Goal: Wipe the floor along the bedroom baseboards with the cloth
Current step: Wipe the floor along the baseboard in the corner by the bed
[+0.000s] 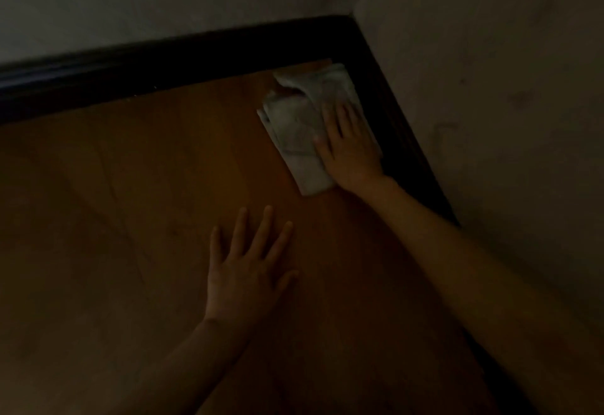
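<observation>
A folded white cloth (295,127) lies on the brown wooden floor (147,186) in the room's corner, its far end touching the dark baseboard (163,61). My right hand (348,143) presses flat on the cloth's right side with straight fingers, close beside the right-hand baseboard (405,140). My left hand (248,267) rests flat on the bare floor nearer to me, fingers spread, holding nothing.
Two pale walls (490,71) meet in the corner at the upper right. The dark baseboards run along both of them. The scene is dim. Bare floor stretches to the left of the hands.
</observation>
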The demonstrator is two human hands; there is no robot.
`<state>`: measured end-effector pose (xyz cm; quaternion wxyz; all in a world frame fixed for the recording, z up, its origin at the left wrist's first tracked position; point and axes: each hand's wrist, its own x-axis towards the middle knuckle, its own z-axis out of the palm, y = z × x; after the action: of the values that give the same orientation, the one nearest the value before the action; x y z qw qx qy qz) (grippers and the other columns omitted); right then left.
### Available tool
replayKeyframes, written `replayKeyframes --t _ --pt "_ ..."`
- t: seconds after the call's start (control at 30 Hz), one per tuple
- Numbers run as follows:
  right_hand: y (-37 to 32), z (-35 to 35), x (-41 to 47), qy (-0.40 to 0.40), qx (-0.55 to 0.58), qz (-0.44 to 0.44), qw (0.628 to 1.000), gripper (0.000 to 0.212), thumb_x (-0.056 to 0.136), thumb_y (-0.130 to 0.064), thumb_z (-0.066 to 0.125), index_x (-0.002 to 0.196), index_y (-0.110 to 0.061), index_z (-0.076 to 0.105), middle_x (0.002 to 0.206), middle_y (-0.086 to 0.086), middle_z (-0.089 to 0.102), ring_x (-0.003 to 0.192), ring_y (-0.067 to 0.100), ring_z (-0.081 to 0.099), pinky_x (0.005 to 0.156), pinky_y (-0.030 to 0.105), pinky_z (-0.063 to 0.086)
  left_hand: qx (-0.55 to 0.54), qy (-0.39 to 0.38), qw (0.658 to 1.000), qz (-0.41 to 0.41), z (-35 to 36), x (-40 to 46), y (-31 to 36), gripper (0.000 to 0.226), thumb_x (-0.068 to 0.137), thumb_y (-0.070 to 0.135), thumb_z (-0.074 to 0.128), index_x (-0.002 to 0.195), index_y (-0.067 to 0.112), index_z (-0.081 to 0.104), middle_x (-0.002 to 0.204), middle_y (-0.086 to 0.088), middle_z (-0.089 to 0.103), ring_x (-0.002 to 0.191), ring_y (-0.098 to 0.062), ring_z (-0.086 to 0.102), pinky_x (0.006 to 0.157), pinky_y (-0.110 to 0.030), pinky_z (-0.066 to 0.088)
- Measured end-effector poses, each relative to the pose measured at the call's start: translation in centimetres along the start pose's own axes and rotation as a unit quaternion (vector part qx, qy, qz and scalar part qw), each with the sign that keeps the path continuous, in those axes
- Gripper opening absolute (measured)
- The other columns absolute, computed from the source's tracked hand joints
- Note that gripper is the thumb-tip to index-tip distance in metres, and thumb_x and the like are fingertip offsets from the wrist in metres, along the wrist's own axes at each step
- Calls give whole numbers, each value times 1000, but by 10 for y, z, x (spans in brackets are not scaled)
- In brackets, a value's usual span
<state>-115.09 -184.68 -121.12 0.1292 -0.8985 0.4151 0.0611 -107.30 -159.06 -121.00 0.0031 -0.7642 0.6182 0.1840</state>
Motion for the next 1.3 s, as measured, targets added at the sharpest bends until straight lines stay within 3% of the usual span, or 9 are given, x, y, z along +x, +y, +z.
replayKeyframes --t 0.13,0.33,0.43,0.63,0.73,0.83,1.03,1.17,1.3 --pt "3 13 -42 25 0 28 999 62 103 -46 19 154 -17 0 162 10 -2 149 22 -3 120 35 -4 3 19 1000 4 4 0 0 70 89 64 26 148 28 39 157 -8 30 141 -41 27 105 -69 24" --pt "-10 -7 58 -27 15 8 1000 65 102 -49 20 154 -17 -3 162 12 -4 149 26 -5 120 39 -3 16 -1 1000 6 -3 -1 -1 72 89 65 25 149 27 36 157 -9 29 141 -42 28 103 -70 27" --pt "-16 -10 61 -39 18 16 999 65 103 -49 19 154 -16 -5 162 12 -7 148 27 -7 120 40 -4 20 -4 1000 12 -4 -1 -3 72 89 64 25 150 27 34 157 -10 30 140 -42 30 102 -70 29" --pt "19 17 -77 22 4 17 1000 64 102 -51 18 155 -16 8 161 11 9 149 23 5 121 38 6 15 13 1000 9 -1 -2 -1 71 89 63 25 148 27 37 156 -10 31 141 -42 28 103 -70 27" --pt "29 32 -156 19 3 51 998 62 101 -50 16 154 -19 5 161 8 8 149 21 6 121 37 6 23 15 1000 16 1 -1 -1 72 89 64 24 149 26 36 157 -10 29 142 -43 25 104 -70 25" --pt "32 38 -181 13 -5 67 998 61 101 -51 13 153 -21 0 160 4 1 149 21 3 120 37 4 22 7 1000 14 0 -1 -3 73 89 64 25 149 25 36 157 -10 28 142 -43 25 103 -70 26" --pt "18 13 -61 13 -17 -20 1000 65 101 -49 17 154 -12 11 160 15 10 148 28 6 121 39 4 16 -5 1000 9 -4 -1 -4 73 89 63 24 149 23 35 156 -11 31 141 -41 29 101 -68 33" --pt "-5 -15 36 -56 3 -10 998 63 104 -46 20 154 -16 -3 161 12 -7 148 25 -9 119 37 -6 3 6 1000 -13 -10 -4 -18 73 90 63 25 152 24 29 160 -8 23 144 -36 23 103 -67 32" --pt "-17 -18 65 -97 -20 -16 995 63 104 -46 15 153 -14 -7 161 13 -12 147 30 -13 120 42 -7 -7 23 997 -77 -24 -3 -52 75 90 70 18 154 29 22 160 -5 18 146 -34 17 105 -65 31"
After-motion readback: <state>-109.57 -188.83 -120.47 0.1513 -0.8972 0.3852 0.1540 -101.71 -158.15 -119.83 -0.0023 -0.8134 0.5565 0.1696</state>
